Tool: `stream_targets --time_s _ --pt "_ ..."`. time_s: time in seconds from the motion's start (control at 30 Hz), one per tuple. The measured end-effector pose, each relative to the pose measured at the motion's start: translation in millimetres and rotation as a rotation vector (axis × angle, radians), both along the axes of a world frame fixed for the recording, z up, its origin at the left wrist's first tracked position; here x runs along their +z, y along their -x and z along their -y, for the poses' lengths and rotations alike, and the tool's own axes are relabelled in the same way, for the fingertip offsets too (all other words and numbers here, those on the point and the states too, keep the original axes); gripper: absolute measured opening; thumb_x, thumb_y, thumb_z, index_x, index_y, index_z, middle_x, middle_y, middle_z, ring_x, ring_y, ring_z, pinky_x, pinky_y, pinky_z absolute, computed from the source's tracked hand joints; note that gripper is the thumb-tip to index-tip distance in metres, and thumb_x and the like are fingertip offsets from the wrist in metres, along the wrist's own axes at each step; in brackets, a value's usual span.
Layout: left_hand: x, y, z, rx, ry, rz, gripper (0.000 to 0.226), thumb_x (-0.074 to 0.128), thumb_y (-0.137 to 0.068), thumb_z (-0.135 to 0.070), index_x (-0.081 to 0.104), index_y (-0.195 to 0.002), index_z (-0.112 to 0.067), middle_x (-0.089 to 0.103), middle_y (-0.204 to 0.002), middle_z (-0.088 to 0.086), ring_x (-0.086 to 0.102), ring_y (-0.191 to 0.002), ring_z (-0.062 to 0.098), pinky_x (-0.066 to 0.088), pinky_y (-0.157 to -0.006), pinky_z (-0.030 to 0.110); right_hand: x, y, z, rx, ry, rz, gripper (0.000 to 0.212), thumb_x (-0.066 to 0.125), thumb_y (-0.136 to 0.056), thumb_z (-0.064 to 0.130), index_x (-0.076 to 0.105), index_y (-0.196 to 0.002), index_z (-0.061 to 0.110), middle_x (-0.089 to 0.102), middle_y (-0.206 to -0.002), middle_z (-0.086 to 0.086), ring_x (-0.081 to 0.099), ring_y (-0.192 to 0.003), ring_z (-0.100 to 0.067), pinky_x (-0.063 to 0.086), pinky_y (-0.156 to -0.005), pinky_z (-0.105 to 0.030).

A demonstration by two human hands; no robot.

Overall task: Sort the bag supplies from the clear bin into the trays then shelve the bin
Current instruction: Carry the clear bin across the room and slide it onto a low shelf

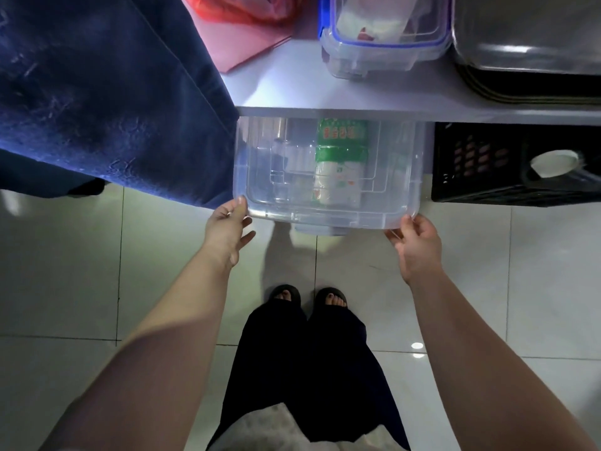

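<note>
A clear plastic bin [387,193] with a lid sits half under the white shelf board [292,92], its front end sticking out over the tiled floor. Inside it lies a green and white packet [340,164] among other pale supplies. My left hand [229,231] touches the bin's front left corner, thumb on the rim, fingers spread below. At the front right corner my right hand [418,247] holds the rim with curled fingers.
A dark blue cloth [107,92] hangs to the left of the bin. A black crate [507,164] stands to its right under the shelf. On the shelf are a blue-clipped clear container [383,43], a red bag [234,8] and a metal tray [527,34].
</note>
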State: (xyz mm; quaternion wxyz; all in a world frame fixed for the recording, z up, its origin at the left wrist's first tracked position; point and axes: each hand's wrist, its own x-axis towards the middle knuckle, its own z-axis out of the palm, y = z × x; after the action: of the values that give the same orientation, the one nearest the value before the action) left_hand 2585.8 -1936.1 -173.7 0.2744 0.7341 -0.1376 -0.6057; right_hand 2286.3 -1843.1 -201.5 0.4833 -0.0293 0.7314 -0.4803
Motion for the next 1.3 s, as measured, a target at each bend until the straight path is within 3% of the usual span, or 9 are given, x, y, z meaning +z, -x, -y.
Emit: stream_targets --time_s 0.13,0.23,0.3,0.4,0.53,0.63,0.8,1.03,1.3 --pt "-1 11 -4 -0.044 0.081 0.149 0.025 0.066 -0.088 -0.038 0.060 -0.102 -0.019 0.060 -0.091 -0.002 0.057 -0.087 0.017 0.054 -0.082 0.037 4 0 13 0.104 -0.120 -0.240 0.031 0.057 -0.095 0.024 0.056 -0.120 0.008 0.064 -0.101 -0.006 0.061 -0.092 -0.021 0.053 -0.090 -0.040" --pt "2 17 -26 -0.286 0.381 0.539 0.043 0.077 -0.077 -0.037 0.059 -0.112 -0.020 0.060 -0.100 -0.008 0.056 -0.097 0.016 0.045 -0.097 0.036 12 -4 10 0.261 -0.100 -0.776 0.049 0.062 -0.090 0.030 0.048 -0.133 0.012 0.052 -0.131 -0.012 0.046 -0.122 -0.026 0.039 -0.104 -0.041" --pt "5 24 -37 -0.541 0.663 0.799 0.053 0.078 -0.073 -0.037 0.056 -0.119 -0.023 0.056 -0.110 -0.006 0.049 -0.107 0.018 0.034 -0.099 0.030 18 -16 7 0.504 0.099 -1.073 0.057 0.063 -0.084 0.036 0.047 -0.133 0.010 0.047 -0.135 -0.016 0.036 -0.128 -0.030 0.032 -0.110 -0.045" --pt "-2 43 -37 -0.991 0.910 0.918 0.065 0.078 -0.072 -0.038 0.052 -0.130 -0.023 0.050 -0.133 0.009 0.042 -0.121 0.030 0.030 -0.104 0.042 11 -47 10 1.024 0.141 -1.274 0.086 0.071 -0.072 0.045 0.032 -0.143 0.016 0.032 -0.149 -0.017 0.016 -0.140 -0.036 0.013 -0.117 -0.051" --pt "-31 65 -22 -1.559 0.866 1.174 0.091 0.077 -0.075 -0.034 0.025 -0.150 -0.024 0.021 -0.157 0.017 0.021 -0.142 0.041 0.015 -0.115 0.057 -19 -71 20 1.258 -0.018 -1.530 0.106 0.079 -0.067 0.030 0.012 -0.148 0.021 0.003 -0.154 -0.013 0.005 -0.143 -0.040 0.006 -0.115 -0.055" --pt "-48 67 -14 -1.555 0.876 1.364 0.094 0.078 -0.072 -0.033 0.026 -0.150 -0.026 0.026 -0.156 0.016 0.027 -0.141 0.039 0.024 -0.112 0.058 -36 -68 31 1.150 -0.004 -1.727 0.090 0.072 -0.073 0.034 0.019 -0.145 0.023 0.014 -0.152 -0.010 0.022 -0.139 -0.038 0.021 -0.111 -0.056" --pt "-55 79 6 -1.357 1.071 1.405 0.073 0.077 -0.073 -0.030 0.048 -0.140 -0.022 0.045 -0.145 0.016 0.048 -0.126 0.039 0.037 -0.102 0.059 -43 -50 62 1.046 0.157 -1.828 0.073 0.073 -0.073 0.037 0.045 -0.139 0.023 0.048 -0.143 -0.012 0.042 -0.131 -0.038 0.036 -0.103 -0.058" --pt "-54 74 17 -1.310 1.189 1.496 0.059 0.078 -0.072 -0.025 0.060 -0.129 -0.023 0.067 -0.118 0.010 0.064 -0.102 0.031 0.048 -0.091 0.053 -41 -55 65 1.005 0.264 -1.765 0.070 0.074 -0.070 0.015 0.038 -0.129 0.021 0.031 -0.129 -0.009 0.038 -0.125 -0.036 0.040 -0.100 -0.056" --pt "-40 50 23 -1.380 1.236 1.115 0.050 0.066 -0.087 -0.039 0.060 -0.128 -0.011 0.062 -0.115 0.018 0.050 -0.105 0.034 0.041 -0.088 0.048 -16 -30 63 1.146 0.398 -1.489 0.052 0.074 -0.078 0.031 0.060 -0.124 0.009 0.062 -0.111 -0.017 0.039 -0.113 -0.029 0.032 -0.096 -0.044"
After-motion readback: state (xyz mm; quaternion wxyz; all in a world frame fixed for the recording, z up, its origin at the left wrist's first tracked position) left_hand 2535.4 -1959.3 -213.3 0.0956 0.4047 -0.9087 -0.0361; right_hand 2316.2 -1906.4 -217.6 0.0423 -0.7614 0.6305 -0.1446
